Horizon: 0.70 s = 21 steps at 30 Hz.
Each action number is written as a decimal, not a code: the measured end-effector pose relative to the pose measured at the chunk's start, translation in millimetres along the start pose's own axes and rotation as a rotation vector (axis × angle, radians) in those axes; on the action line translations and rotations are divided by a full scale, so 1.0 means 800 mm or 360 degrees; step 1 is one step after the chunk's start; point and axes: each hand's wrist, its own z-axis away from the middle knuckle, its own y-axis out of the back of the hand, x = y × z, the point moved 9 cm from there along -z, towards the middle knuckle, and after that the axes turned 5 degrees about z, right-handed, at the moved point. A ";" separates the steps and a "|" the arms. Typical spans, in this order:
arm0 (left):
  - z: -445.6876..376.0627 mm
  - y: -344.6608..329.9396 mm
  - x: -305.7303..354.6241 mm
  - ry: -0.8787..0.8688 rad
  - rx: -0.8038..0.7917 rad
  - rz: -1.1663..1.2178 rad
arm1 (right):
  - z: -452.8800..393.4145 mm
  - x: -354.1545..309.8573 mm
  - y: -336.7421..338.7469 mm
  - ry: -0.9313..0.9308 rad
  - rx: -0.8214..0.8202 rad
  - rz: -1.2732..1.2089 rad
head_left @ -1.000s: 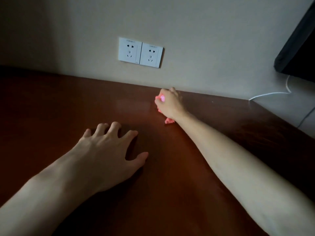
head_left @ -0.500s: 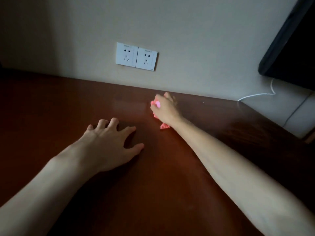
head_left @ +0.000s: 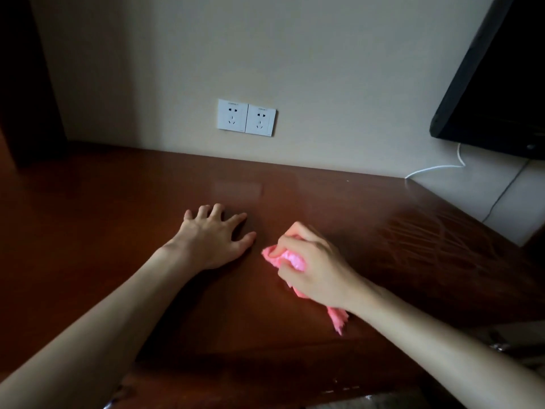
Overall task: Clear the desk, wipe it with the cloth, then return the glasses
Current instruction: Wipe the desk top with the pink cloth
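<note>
A dark reddish-brown desk (head_left: 118, 219) fills the lower part of the view and runs back to a pale wall (head_left: 324, 69). A black screen (head_left: 501, 84) hangs at the upper right of the wall, with a white cable (head_left: 433, 169) trailing below it down to the desk's far edge. A double white socket plate (head_left: 247, 117) sits on the wall just above the desk. The left hand (head_left: 215, 239) rests flat on the desk near its middle, fingers straight and spread, holding nothing. Just beside it, the right hand (head_left: 312, 270) has its fingers and thumb curled tight around a bunched pink cloth (head_left: 290, 258), pressing it onto the desk; a loose end of the cloth sticks out below the wrist. No glasses are in view.
</note>
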 end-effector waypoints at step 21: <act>-0.020 -0.006 0.001 -0.0057 -0.0110 0.0042 | -0.315 0.303 -0.093 -0.0936 0.0221 0.0482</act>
